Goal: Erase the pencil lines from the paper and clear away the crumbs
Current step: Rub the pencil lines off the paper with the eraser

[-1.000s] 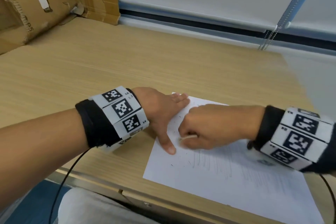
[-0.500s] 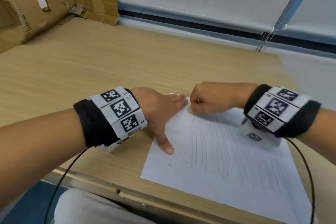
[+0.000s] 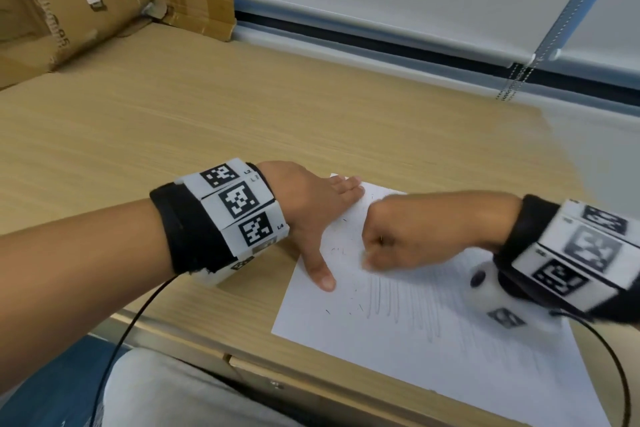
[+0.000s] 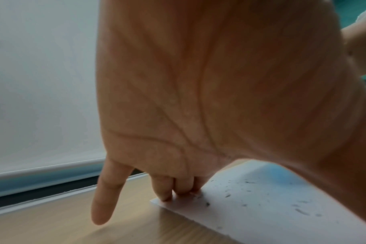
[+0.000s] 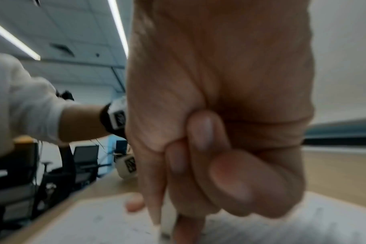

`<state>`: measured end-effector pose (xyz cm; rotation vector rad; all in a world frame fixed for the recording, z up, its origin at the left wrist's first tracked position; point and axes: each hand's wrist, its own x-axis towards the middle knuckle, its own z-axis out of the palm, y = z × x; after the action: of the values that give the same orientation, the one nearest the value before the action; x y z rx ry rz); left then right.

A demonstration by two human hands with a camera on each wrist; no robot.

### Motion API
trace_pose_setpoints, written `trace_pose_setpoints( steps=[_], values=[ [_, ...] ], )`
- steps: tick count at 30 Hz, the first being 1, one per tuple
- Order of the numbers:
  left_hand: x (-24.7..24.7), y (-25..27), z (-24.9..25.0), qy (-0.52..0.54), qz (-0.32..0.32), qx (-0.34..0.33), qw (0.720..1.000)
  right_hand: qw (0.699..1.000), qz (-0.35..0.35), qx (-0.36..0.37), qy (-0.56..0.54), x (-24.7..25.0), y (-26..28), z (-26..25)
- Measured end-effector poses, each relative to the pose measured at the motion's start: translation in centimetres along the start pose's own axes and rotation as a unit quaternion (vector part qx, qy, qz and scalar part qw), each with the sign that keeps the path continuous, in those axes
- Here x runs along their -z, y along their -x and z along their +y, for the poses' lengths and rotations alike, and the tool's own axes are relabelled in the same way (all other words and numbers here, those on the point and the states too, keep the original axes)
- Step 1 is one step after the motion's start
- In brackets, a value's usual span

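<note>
The erasing is under way and, by my reckoning, only partly done. The right hand [image 3: 408,236] is balled into a fist over the upper left part of the paper [image 3: 398,333], fingers curled tight and pinching a small pale eraser [image 5: 167,214] whose tip meets the sheet beneath the knuckles; the hand is blurred, so I take it to be mid-rub. Just beside it the left hand [image 3: 311,215] lies flat, fingers straight, fingertips [image 4: 178,189] pressing the far corner of the sheet and the thumb stretched along its near left edge, pinning it to the wooden surface [image 3: 242,121]. The paper lies under and between both hands, skewed to the surface's front edge, with one corner near that edge. Grey pencil lines [image 3: 415,308] run in close upright strokes below the right fist and fade under that wrist; the patch by the left thumb looks mostly clean. Dark crumbs [image 4: 261,194] lie scattered over that cleaned patch, around the left fingers and thumb. The next move, as I judge it, calls for working the eraser down across the remaining strokes while the left hand holds the sheet down so it cannot buckle, and only afterwards sweeping the crumbs off.
</note>
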<state>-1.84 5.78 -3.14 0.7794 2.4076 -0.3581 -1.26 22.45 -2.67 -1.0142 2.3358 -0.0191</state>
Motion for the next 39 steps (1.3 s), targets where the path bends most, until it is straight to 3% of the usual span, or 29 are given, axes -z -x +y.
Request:
trace_pose_setpoints(
  steps=[2,6,11,15,20,24,29,32,36,39],
  values=[
    [0.0,0.0,0.0,-0.002,-0.004,0.003,1.0,1.0,-0.03,-0.005,0.0,0.1,0.2,-0.3],
    [0.2,0.1,0.1,0.013,-0.002,-0.003,1.0,0.999,0.049,-0.02,-0.001,1.0,0.4,0.7],
    [0.1,0.1,0.2,0.002,-0.01,-0.005,1.0,0.999,-0.018,0.044,0.0,-1.2,2.0,-2.0],
    [0.3,0.3,0.3,0.011,-0.014,-0.006,1.0,0.999,0.048,-0.002,0.008,0.0,1.5,-0.6],
    [0.2,0.2,0.2,0.003,-0.016,-0.004,1.0,0.999,-0.024,0.031,-0.03,-1.6,2.5,-3.0],
    [0.2,0.2,0.2,0.001,-0.021,-0.001,1.0,0.999,0.032,-0.006,-0.031,-0.6,2.3,-1.9],
    [0.3,0.1,0.2,0.005,-0.027,0.003,1.0,0.998,-0.017,0.029,-0.058,-2.1,3.1,-3.6],
    [0.3,0.0,0.4,-0.001,-0.028,0.007,1.0,0.998,0.022,0.01,-0.058,-1.5,2.8,-2.4],
    [0.3,0.3,0.3,0.011,-0.028,0.001,1.0,0.998,-0.012,0.042,-0.041,-2.4,3.4,-3.9],
    [0.3,0.2,0.3,0.005,-0.024,0.001,1.0,0.998,0.017,0.027,-0.049,-1.8,3.2,-2.8]
  ],
)
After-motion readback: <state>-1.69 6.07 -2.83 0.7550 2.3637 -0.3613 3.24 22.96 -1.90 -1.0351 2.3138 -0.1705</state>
